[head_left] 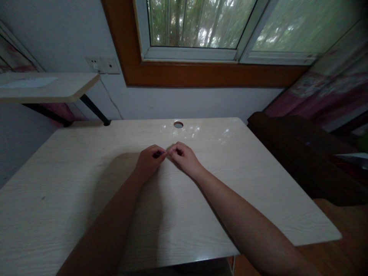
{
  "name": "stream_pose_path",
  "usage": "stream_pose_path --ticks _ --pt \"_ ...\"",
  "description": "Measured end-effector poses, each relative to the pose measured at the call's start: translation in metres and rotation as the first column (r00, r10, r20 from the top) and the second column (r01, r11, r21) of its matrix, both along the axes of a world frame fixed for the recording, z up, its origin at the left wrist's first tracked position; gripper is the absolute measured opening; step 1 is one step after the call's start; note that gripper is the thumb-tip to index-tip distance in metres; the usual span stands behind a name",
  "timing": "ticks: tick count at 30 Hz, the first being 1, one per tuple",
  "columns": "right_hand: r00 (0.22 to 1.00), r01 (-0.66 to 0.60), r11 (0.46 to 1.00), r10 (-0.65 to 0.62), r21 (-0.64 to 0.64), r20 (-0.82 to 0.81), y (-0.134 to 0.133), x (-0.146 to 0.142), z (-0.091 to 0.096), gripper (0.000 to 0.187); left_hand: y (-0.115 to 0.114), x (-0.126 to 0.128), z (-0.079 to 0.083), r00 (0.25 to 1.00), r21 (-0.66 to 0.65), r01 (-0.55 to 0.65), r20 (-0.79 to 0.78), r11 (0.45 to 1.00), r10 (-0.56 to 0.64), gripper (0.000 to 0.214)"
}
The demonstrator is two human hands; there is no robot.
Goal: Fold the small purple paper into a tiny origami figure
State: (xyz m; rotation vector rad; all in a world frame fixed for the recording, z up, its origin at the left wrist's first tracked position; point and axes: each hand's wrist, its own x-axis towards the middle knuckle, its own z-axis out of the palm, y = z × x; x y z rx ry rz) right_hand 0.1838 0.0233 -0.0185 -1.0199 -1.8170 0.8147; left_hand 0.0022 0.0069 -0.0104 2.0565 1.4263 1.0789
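Observation:
My left hand (149, 160) and my right hand (184, 158) rest side by side on a pale wooden desk (86, 180), fingertips almost touching. Both are curled closed. A small dark object (157, 154) shows between the left hand's fingers; it is too small to name. Whether the right hand's pinched fingertips hold its other end is unclear.
A round cable hole (178, 124) sits near the desk's far edge. A raised shelf (48, 87) on a black bracket stands at the back left, below wall sockets (102, 65). A window (201, 27) is ahead. Dark furniture (304, 153) borders the desk's right side.

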Motion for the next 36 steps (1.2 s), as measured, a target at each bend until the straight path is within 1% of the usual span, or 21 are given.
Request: stream_pose_path --ticks 6,9,11,14,19,22,28,36 --pt "0.998 0.032 0.993 -0.039 0.111 0.057 -0.0043 -0.0016 0.0025 0.009 -0.0015 0.0027 0.0005 0.999 0.037 0.008 -0.051 0.999 -0.006 0.012" --pt "0.995 0.049 0.985 -0.064 0.168 0.083 -0.0073 -0.0031 0.0045 0.009 -0.0024 0.0029 0.001 0.999 0.033 0.021 -0.038 0.999 -0.019 0.013" --pt "0.992 0.062 0.981 -0.08 0.183 0.094 -0.0087 -0.0038 0.0051 0.009 -0.0027 0.0027 0.0017 1.0 0.022 0.016 -0.017 1.0 -0.015 0.013" --pt "0.991 0.073 0.985 -0.089 0.158 0.096 -0.0081 -0.0034 0.0046 0.01 -0.0025 0.002 0.0026 0.999 -0.012 -0.016 0.028 1.0 0.016 0.015" --pt "0.995 0.1 0.992 -0.102 0.077 0.023 -0.0031 -0.0008 0.0033 0.024 -0.0006 -0.0011 0.0006 0.991 -0.073 -0.044 0.119 0.996 0.053 0.018" --pt "0.997 0.083 0.995 -0.083 0.055 -0.005 -0.0024 -0.0007 0.0036 0.021 0.0004 -0.003 -0.0008 0.989 -0.105 -0.043 0.139 0.994 0.057 0.02" --pt "1.0 0.029 0.999 -0.029 0.037 0.001 -0.0038 -0.0017 0.0025 0.013 0.001 -0.0037 -0.0015 0.991 -0.106 -0.022 0.129 0.994 0.036 0.019" --pt "0.998 0.025 0.996 -0.03 0.084 0.063 -0.0029 -0.0013 0.001 0.012 0.0007 -0.0015 -0.0009 0.999 -0.087 -0.006 0.053 0.996 0.011 0.016"
